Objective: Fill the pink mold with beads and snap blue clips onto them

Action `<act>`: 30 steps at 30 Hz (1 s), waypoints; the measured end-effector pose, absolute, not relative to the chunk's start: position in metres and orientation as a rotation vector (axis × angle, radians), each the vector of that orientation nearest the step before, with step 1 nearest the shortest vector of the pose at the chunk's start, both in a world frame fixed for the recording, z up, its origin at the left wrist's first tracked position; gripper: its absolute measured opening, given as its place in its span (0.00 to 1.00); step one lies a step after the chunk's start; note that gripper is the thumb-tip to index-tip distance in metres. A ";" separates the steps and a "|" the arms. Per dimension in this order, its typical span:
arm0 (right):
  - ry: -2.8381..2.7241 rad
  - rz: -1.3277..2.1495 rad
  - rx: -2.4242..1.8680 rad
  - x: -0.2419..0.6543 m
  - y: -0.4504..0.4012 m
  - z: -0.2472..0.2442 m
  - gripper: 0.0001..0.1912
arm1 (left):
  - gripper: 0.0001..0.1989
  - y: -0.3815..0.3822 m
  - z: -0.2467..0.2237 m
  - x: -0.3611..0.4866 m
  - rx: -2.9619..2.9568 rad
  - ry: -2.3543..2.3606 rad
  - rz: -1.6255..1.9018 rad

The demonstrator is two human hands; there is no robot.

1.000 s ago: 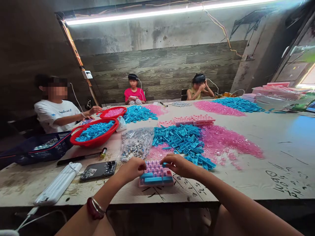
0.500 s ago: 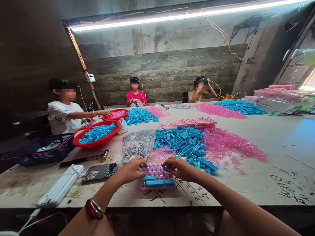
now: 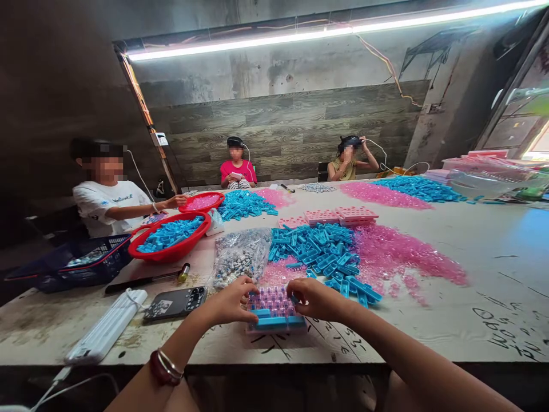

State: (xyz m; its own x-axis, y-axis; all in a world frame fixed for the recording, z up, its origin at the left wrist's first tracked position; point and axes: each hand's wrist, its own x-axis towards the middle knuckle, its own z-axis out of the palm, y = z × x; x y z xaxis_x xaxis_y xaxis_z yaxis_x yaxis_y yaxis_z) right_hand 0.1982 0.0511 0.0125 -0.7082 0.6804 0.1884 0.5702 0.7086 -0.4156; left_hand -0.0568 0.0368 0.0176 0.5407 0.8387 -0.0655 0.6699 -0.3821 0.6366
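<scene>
In front of me on the table lies a pink tray (image 3: 278, 331), filled with rows of clear pink-purple pieces and, along its near side, long blue plastic pieces (image 3: 274, 324). My left hand (image 3: 231, 301) is at the tray's left side, its fingers on the far left corner and its thumb against a blue piece. At the right side, my right hand (image 3: 318, 297) has its fingers curled in a pinch over the tray, with a small bit of blue showing at the fingertips. Part of the tray's right side is hidden by that hand.
Beyond the tray are a pile of blue pieces (image 3: 319, 246), a pink heap (image 3: 403, 252) and a plastic bag of small parts (image 3: 240, 254). At left lie a phone (image 3: 174, 303), a white power strip-like block (image 3: 107, 326) and a red basket (image 3: 195, 243). Several people sit around the table.
My left thumb has come down onto the blue piece at the tray's near left. My right hand has shifted slightly right and nearer. The person at left has leaned back, drawing an arm in.
</scene>
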 end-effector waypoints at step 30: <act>-2.310 0.454 -0.999 0.194 0.055 0.007 0.09 | 0.22 0.029 0.015 -0.033 2.338 1.137 0.446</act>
